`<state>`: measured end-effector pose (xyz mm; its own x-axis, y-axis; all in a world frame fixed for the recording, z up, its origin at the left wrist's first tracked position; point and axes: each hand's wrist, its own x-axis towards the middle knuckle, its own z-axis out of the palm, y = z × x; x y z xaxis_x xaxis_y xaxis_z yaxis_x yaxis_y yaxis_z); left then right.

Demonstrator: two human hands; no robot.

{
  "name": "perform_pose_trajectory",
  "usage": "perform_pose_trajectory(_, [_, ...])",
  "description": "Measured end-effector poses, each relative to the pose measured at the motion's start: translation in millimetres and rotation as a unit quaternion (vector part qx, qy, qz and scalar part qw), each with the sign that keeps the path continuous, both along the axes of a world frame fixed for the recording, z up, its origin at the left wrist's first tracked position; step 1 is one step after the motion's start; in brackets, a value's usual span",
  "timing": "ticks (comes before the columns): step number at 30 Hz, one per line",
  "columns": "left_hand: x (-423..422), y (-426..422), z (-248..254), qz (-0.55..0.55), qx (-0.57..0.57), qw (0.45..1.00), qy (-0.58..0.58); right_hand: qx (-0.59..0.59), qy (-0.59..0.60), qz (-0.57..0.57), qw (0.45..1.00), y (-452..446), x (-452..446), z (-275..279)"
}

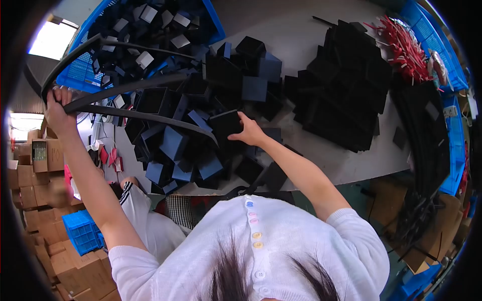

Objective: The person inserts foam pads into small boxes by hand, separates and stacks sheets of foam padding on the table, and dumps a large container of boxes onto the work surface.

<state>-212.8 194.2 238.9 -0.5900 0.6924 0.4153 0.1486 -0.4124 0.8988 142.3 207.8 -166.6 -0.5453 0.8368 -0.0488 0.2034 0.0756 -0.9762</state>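
My left hand [60, 113] is raised at the left, its fingers closed round long, flexible black strips [135, 116]. The strips bend in loops and trail rightward over a heap of small dark boxes [173, 143]. Over the right side of that heap, my right hand [248, 131] grips the edge of a black square piece [225, 123] between thumb and fingers. Whether this piece is a box or a foam pad is too dark to tell. Some boxes in the heap are open and hollow, others show bluish faces.
A blue crate [216, 22] full of small boxes stands at the back left. Flat black pieces [346, 90] are piled right of the heap on the grey table [301, 165]. Red ties [404, 50] and black strips lie farther right. Another person's leg [143, 210] shows at the left.
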Motion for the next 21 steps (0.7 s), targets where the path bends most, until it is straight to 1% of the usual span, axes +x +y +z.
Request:
perform_pose_trajectory(1, [-15.6,-5.2,1.7,-0.001,-0.003,1.000,-0.001,-0.010,0.052,-0.017,0.998,-2.3,-7.2,-17.8])
perform_pose_trajectory(2, [-30.8,-10.8,5.6,-0.015,-0.003,1.000,-0.009,-0.009,0.052,-0.017,0.998,-1.8,-3.3,-16.5])
perform_pose_trajectory(3, [-46.8,-16.8,8.2,-0.027,-0.001,1.000,-0.016,-0.041,0.085,-0.049,0.994,2.0,4.7,-15.0])
perform_pose_trajectory(4, [-50.3,-24.9,15.6,0.029,0.003,1.000,-0.011,-0.076,0.119,-0.078,0.987,3.3,14.2,-10.4])
perform_pose_trajectory(5, [-88.2,-40.2,25.8,-0.020,0.004,0.999,-0.034,-0.130,0.119,-0.122,0.977,6.5,31.1,11.0])
perform_pose_trajectory(6, [-109.0,-52.9,35.7,0.034,0.013,0.999,-0.020,-0.193,0.227,-0.141,0.944,12.9,44.7,4.2])
perform_pose_trajectory(7, [-127.9,-64.1,45.9,0.085,0.021,0.996,-0.008,-0.257,0.225,-0.177,0.923,21.7,63.2,7.8])
perform_pose_trajectory(8, [-171.7,-78.4,58.2,0.076,0.031,0.997,-0.011,-0.276,0.233,-0.217,0.907,26.5,77.8,19.4])
perform_pose_trajectory(9, [-202.8,-89.1,68.3,0.065,0.043,0.997,-0.016,-0.254,0.243,-0.234,0.907,35.0,91.1,6.8])
perform_pose_trajectory(10, [-178.7,-91.0,77.3,0.157,0.061,0.985,-0.041,-0.229,0.236,-0.242,0.913,41.9,103.1,-4.0])
perform_pose_trajectory(11, [-152.8,-89.6,84.5,0.270,0.083,0.958,-0.038,-0.203,0.230,-0.249,0.919,48.6,113.6,-10.1])
perform_pose_trajectory(12, [-153.5,-94.1,91.9,0.316,0.102,0.943,-0.024,-0.129,0.168,-0.249,0.945,57.5,123.1,-10.7])
perform_pose_trajectory(13, [-156.0,-100.8,100.1,0.328,0.106,0.939,-0.004,-0.058,0.105,-0.247,0.962,60.6,128.6,-10.7])
perform_pose_trajectory(14, [-154.2,-104.1,109.3,0.341,0.109,0.934,0.023,0.050,0.001,-0.234,0.971,58.0,133.0,17.2])
perform_pose_trajectory(15, [-152.6,-104.8,118.0,0.345,0.110,0.931,0.055,0.148,-0.040,-0.270,0.951,55.4,134.1,27.3])
perform_pose_trajectory(16, [-143.3,-99.9,125.8,0.344,0.106,0.928,0.093,0.305,-0.115,-0.285,0.901,47.8,140.0,63.2])
perform_pose_trajectory(17, [-129.1,-93.9,132.0,0.340,0.103,0.926,0.132,0.335,-0.104,-0.321,0.880,41.3,143.5,91.2])
perform_pose_trajectory(18, [-108.5,-88.2,137.7,0.332,0.100,0.921,0.174,0.355,-0.052,-0.339,0.870,36.9,146.1,115.2])
perform_pose_trajectory(19, [-79.9,-80.9,138.8,0.323,0.099,0.916,0.218,0.401,-0.019,-0.355,0.844,31.0,146.3,145.3])
perform_pose_trajectory(20, [-53.5,-71.4,139.9,0.300,0.097,0.912,0.261,0.492,0.002,-0.352,0.796,24.9,146.5,179.6])
perform_pose_trajectory(21, [-26.6,-61.9,142.5,0.272,0.099,0.907,0.305,0.585,0.058,-0.345,0.732,24.7,145.2,207.9])
